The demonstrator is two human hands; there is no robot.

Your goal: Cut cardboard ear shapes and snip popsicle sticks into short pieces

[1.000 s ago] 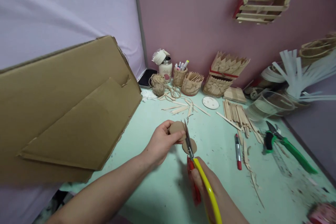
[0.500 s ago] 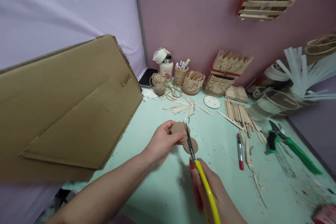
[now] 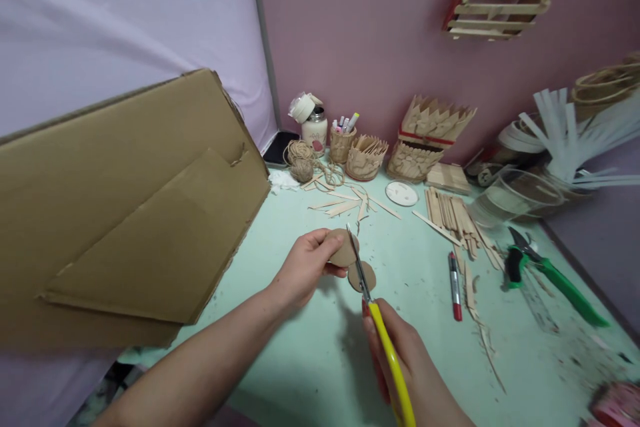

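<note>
The right hand (image 3: 406,347) is gripping the scissors (image 3: 389,350) by their handles; ahead of it, the left hand (image 3: 300,270) is pinching a cardboard disc (image 3: 345,252) beside the blades. For a smooth edge, the left should probably be turning the disc (thumb well back). Beneath the blades a second disc (image 3: 369,275) is lying, perhaps confusing the outline. Left of the left hand, a cardboard sheet (image 3: 150,213) is looming; right of the right, pruners (image 3: 570,290) and a marker (image 3: 455,285) are lying.
</note>
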